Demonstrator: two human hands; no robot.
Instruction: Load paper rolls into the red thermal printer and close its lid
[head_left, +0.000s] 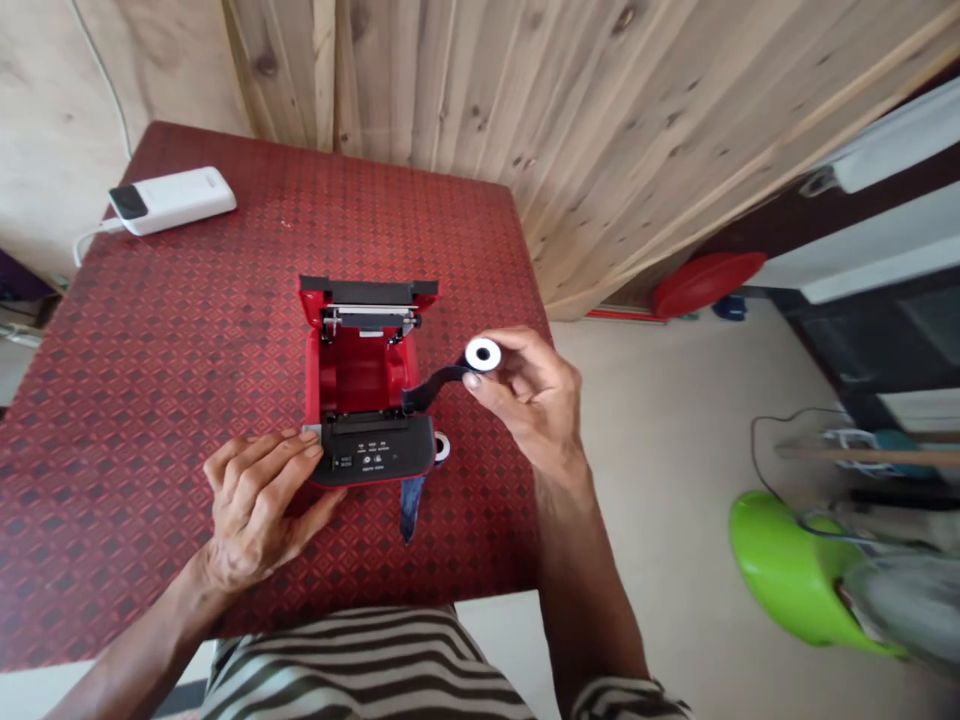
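A small red and black receipt printer [375, 452] sits on the table with its lid [369, 292] raised and its red paper bay [354, 375] bare inside. My left hand [262, 500] grips the printer's front left corner, fingers on top and thumb along the front edge. Between the thumb and fingers of my right hand [536, 395] is a small roll [493, 362] with a white end and dark core. A dark strip [435, 385] runs from it to the printer's right side. A second white-ended roll [442, 447], partly hidden, lies by the printer's right edge; a dark blue strip [410, 505] lies below it.
The patterned red table [187, 330] meets a wooden plank wall [465, 90]. A white power bank [180, 200] with a cable lies at the back left. On the floor to the right are a green plastic item [787, 565] and a red round object [705, 283].
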